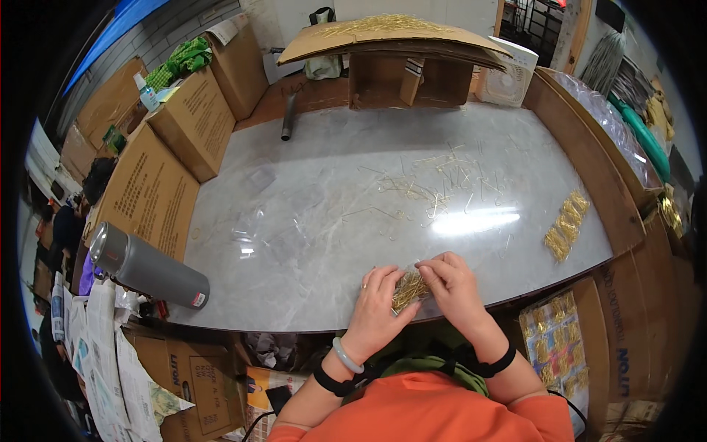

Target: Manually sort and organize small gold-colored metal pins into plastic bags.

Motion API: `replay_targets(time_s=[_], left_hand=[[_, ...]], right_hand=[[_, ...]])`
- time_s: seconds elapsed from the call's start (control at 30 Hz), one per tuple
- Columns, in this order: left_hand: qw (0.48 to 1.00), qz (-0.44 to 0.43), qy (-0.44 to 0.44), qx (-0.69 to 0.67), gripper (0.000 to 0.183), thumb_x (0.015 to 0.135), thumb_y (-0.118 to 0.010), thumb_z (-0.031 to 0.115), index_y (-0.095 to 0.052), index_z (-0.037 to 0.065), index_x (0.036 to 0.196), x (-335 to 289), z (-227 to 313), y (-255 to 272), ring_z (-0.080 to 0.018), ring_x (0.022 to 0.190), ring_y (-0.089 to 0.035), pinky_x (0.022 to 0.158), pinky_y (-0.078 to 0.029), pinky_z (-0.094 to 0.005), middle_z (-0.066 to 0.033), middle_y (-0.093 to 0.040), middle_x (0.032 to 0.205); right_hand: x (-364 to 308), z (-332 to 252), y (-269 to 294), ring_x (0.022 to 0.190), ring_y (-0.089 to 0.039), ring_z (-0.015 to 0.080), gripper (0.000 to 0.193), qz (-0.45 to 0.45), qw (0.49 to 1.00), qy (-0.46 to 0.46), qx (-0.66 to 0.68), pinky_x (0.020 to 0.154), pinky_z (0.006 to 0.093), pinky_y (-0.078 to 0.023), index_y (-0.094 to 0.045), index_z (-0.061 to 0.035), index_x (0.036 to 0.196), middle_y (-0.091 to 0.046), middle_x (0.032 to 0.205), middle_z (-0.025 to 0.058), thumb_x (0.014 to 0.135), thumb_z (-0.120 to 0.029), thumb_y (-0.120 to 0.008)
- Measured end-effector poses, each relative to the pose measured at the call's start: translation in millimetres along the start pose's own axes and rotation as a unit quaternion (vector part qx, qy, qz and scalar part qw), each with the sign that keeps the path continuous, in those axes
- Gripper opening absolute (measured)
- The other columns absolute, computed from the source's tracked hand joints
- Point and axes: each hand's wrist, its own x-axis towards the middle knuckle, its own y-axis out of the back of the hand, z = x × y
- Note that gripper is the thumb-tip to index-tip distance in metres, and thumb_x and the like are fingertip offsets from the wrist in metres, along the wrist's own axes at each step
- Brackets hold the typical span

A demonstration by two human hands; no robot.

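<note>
A bunch of thin gold wire pieces [409, 292], seemingly hooks, is between my hands at the table's near edge. My left hand [374, 308] is closed around its left side, thumb toward me. At its upper right, my right hand [451, 286] is closed in a pinch; what lies between those fingertips is too small to make out. Something clear shows around the bunch, perhaps a plastic wrapper. Beyond my hands, loose gold wire hooks [427, 188] lie scattered over the grey marbled tabletop [324, 155].
Clear plastic pieces [283, 232] lie left of centre. A grey flask [151, 267] stands at the left edge, by cardboard boxes [147, 195]. Gold bundles [567, 225] rest at right. A dark tube [288, 118] and a cardboard shelf [409, 77] are at the back.
</note>
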Motion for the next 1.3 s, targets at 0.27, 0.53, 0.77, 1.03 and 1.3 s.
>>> replay_targets(time_s=[0.27, 0.53, 0.77, 1.03, 1.3], left_hand=[[0.998, 0.012, -0.019, 0.052, 0.052, 0.086, -0.075, 0.021, -0.055, -0.004, 0.127, -4, 5, -4, -0.0436, 0.122, -0.05, 0.106, -0.041, -0.05, -0.0232, -0.053, 0.132], [0.994, 0.003, -0.041, 0.099, 0.051, 0.089, -0.073, 0.024, -0.055, -0.003, 0.128, -3, 10, -4, -0.0426, 0.124, -0.048, 0.106, -0.041, -0.0501, -0.0225, -0.054, 0.132], [0.993, 0.011, -0.043, 0.108, 0.051, 0.09, -0.073, 0.025, -0.055, -0.003, 0.128, -4, 8, -5, -0.0419, 0.123, -0.049, 0.106, -0.041, -0.0501, -0.0224, -0.054, 0.132], [0.994, 0.044, -0.015, 0.101, 0.048, 0.085, -0.077, 0.019, -0.057, -0.001, 0.125, -8, 13, -2, -0.0408, 0.119, -0.051, 0.102, -0.043, -0.0462, -0.0218, -0.055, 0.127], [0.998, 0.037, -0.029, 0.046, 0.038, 0.086, -0.073, 0.011, -0.058, -0.002, 0.119, -5, 8, -10, -0.0402, 0.116, -0.055, 0.101, -0.045, -0.0464, -0.022, -0.058, 0.123]], right_hand=[[-14, -7, 10, 0.084, -0.061, 0.0324, 0.028, -0.002, 0.983, 0.113, -0.144, 0.075, 0.0429, -0.05, -0.069, -0.0062, 0.113, -0.067, 0.091, 0.011, 0.085, -0.002, -0.071], [1, 7, 3, 0.081, -0.066, 0.0364, 0.014, -0.009, 0.995, -0.071, -0.065, 0.071, 0.0457, -0.052, -0.07, -0.0029, 0.094, -0.069, 0.086, 0.0152, 0.091, -0.017, -0.07], [6, -6, 16, 0.078, -0.067, 0.0363, 0.014, -0.059, 0.987, -0.148, 0.0, 0.068, 0.0447, -0.053, -0.071, -0.0041, 0.093, -0.068, 0.082, 0.0151, 0.091, -0.018, -0.071], [-4, -2, 9, 0.081, -0.065, 0.0318, 0.011, 0.005, 0.996, 0.046, -0.072, 0.069, 0.0424, -0.053, -0.071, -0.0072, 0.096, -0.063, 0.088, 0.0103, 0.086, -0.012, -0.073], [-23, 3, -9, 0.086, -0.064, 0.0357, 0.012, 0.048, 0.997, 0.039, -0.036, 0.074, 0.0446, -0.054, -0.069, -0.007, 0.1, -0.062, 0.093, 0.0133, 0.089, -0.012, -0.07]])
